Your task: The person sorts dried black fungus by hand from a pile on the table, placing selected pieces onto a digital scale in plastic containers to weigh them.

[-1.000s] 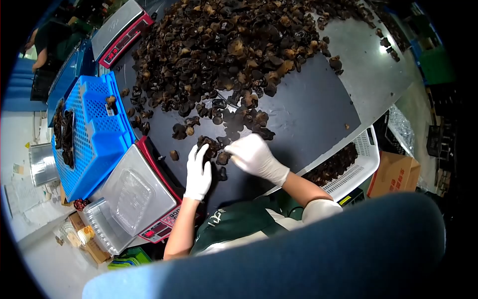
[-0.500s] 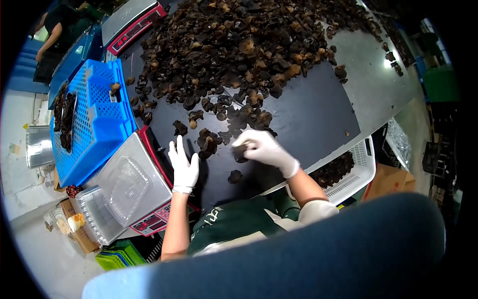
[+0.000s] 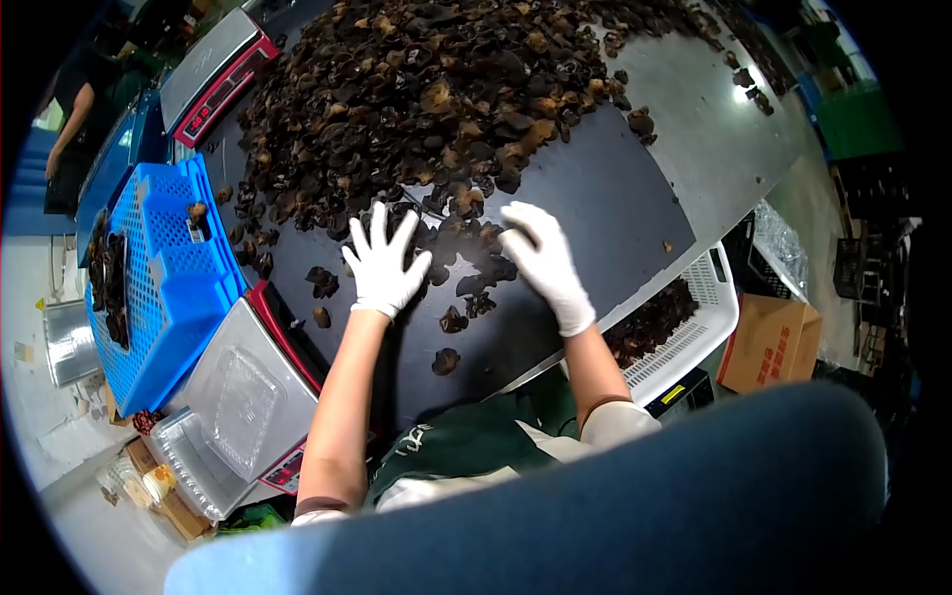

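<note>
Dark brown wood ear mushrooms (image 3: 426, 99) lie in a broad heap on the black mat, with looser pieces (image 3: 486, 253) strewn nearer to me. My left hand (image 3: 385, 273), in a white glove, is spread over some of these pieces at the near edge of the heap and partly hides them. To its right, my right hand (image 3: 547, 263), gloved as well, has its fingers curved and apart beside the loose pieces. No mushroom shows in it. A few single mushrooms (image 3: 445, 361) lie closer to my apron.
On the left are a scale (image 3: 253, 382) with a clear plastic tray on it and a blue crate (image 3: 164, 288). A second scale (image 3: 218, 74) stands farther back. A white basket (image 3: 709, 322) of mushrooms and a cardboard box (image 3: 769, 342) are at the right. A person's arm (image 3: 74, 124) shows far left.
My right hand, which pinched a dark mushroom, has opened and moved forward and right. My left hand has reached forward onto the loose mushrooms with fingers spread. The view has shifted slightly.
</note>
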Demonstrator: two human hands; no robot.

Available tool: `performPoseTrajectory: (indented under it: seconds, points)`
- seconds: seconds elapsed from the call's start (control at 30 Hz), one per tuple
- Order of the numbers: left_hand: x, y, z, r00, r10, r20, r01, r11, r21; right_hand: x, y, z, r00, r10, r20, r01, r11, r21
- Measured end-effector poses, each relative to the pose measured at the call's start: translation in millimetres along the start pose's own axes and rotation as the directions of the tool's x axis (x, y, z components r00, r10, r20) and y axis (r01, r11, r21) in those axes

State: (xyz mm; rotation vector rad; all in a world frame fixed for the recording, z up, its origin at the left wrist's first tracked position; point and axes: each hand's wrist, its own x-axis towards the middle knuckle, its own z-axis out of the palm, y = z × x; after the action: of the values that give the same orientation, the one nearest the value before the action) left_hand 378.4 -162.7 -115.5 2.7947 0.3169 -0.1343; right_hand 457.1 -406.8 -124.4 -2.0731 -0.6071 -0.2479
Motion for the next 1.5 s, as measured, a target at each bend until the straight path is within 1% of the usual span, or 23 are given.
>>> performPoseTrajectory:
  seconds: [0.03,0.1,0.13,0.37,0.5,0.57,0.7,0.77,0.8,0.83,0.87,0.9,0.97,1.0,1.07,1.17,1.23,1.3,1.33,1.37,1.43,1.47,1.5]
  points:
    - [-7.5,0.9,7.7,0.998,0.047,0.037,-0.048,0.999,0.018,8.6,-25.5,-1.2,0.984,0.006,0.181,0.015,0.993,-0.116]
    - [-27.2,-5.8,16.3,0.991,0.128,0.022,-0.128,0.991,-0.026,-8.8,-21.3,21.8,0.979,-0.167,0.118,0.190,0.956,-0.222]
    - [-40.6,-4.9,13.2,0.990,0.142,0.015,-0.142,0.989,-0.038,-11.9,-17.7,24.3,0.978,-0.168,0.122,0.192,0.956,-0.221]
    - [-129.7,-1.3,-10.3,0.990,0.141,0.028,-0.136,0.983,-0.120,-1.2,-17.8,20.0,0.957,-0.039,0.286,0.092,0.980,-0.174]
    - [-139.0,-4.1,-12.6,0.973,0.094,-0.209,-0.143,0.962,-0.234,5.9,-19.6,27.9,0.923,0.094,0.372,0.045,0.936,-0.349]
    - [-136.8,-2.1,-12.4,0.965,0.076,-0.252,-0.131,0.969,-0.210,9.7,-17.1,22.7,0.919,0.096,0.383,-0.094,0.995,-0.023]
    - [-127.3,2.2,-10.6,0.959,0.098,-0.266,-0.163,0.959,-0.233,23.0,-30.6,-28.3,0.936,0.110,0.334,-0.199,0.949,0.246]
    - [-118.9,7.6,-8.7,0.953,0.118,-0.279,-0.190,0.950,-0.247,14.6,-19.7,-66.1,0.870,0.223,0.440,-0.467,0.660,0.589]
    - [-114.1,11.5,-8.3,0.956,0.158,-0.248,-0.222,0.940,-0.258,8.5,5.0,-77.6,0.901,-0.132,0.413,-0.399,0.121,0.909]
    - [-108.8,17.1,-7.2,0.954,0.208,-0.216,-0.263,0.926,-0.270,6.7,15.7,-85.4,0.912,-0.380,0.154,-0.341,-0.493,0.800]
    - [-104.9,19.6,-2.4,0.944,0.251,-0.217,-0.301,0.922,-0.244,-0.5,22.2,-87.8,0.954,-0.278,0.110,-0.248,-0.528,0.812]
    - [-102.3,23.5,-0.5,0.943,0.274,-0.191,-0.313,0.922,-0.227,1.2,17.6,-88.9,0.973,-0.107,0.206,-0.232,-0.440,0.867]
    - [-96.9,32.8,4.1,0.933,0.315,-0.177,-0.346,0.920,-0.183,-4.1,8.3,-70.1,0.909,0.324,0.264,-0.335,0.189,0.923]
    - [-94.7,37.0,5.6,0.925,0.324,-0.197,-0.358,0.917,-0.173,-4.4,-9.1,-70.3,0.853,0.349,0.389,-0.521,0.627,0.579]
    - [-94.8,31.0,17.1,0.922,0.337,-0.188,-0.367,0.916,-0.159,-12.2,-26.9,-41.7,0.844,0.180,0.505,-0.390,0.853,0.347]
    - [-95.0,31.9,11.5,0.921,0.293,-0.256,-0.353,0.906,-0.234,-40.8,-42.0,-8.1,0.731,0.075,0.678,-0.417,0.836,0.356]
    - [-94.9,37.0,-6.0,0.929,0.227,-0.294,-0.334,0.855,-0.396,-61.7,-53.2,14.9,0.774,0.136,0.619,-0.548,0.634,0.546]
    - [-96.5,49.3,-15.7,0.894,0.248,-0.373,-0.400,0.818,-0.414,-58.7,-63.2,10.8,0.538,0.143,0.831,-0.832,0.251,0.495]
    - [-96.7,54.1,-18.0,0.887,0.254,-0.385,-0.422,0.785,-0.454,-58.2,-57.9,8.3,0.489,0.096,0.867,-0.872,0.027,0.488]
    - [-96.9,56.7,-21.2,0.881,0.259,-0.397,-0.442,0.749,-0.493,-53.7,-51.4,3.5,0.522,0.076,0.849,-0.852,0.001,0.524]
    - [-92.5,59.5,-35.2,0.913,0.189,-0.362,-0.375,0.740,-0.559,-36.5,-45.6,-26.1,0.702,-0.044,0.711,-0.694,0.184,0.696]
    - [-87.4,55.2,-33.7,0.920,0.121,-0.374,-0.335,0.738,-0.586,-30.5,-25.7,-30.7,0.759,-0.394,0.519,-0.609,-0.145,0.780]
    - [-78.5,46.9,-30.4,0.922,0.052,-0.385,-0.298,0.731,-0.614,-26.0,-13.8,-40.4,0.807,-0.479,0.344,-0.528,-0.326,0.784]
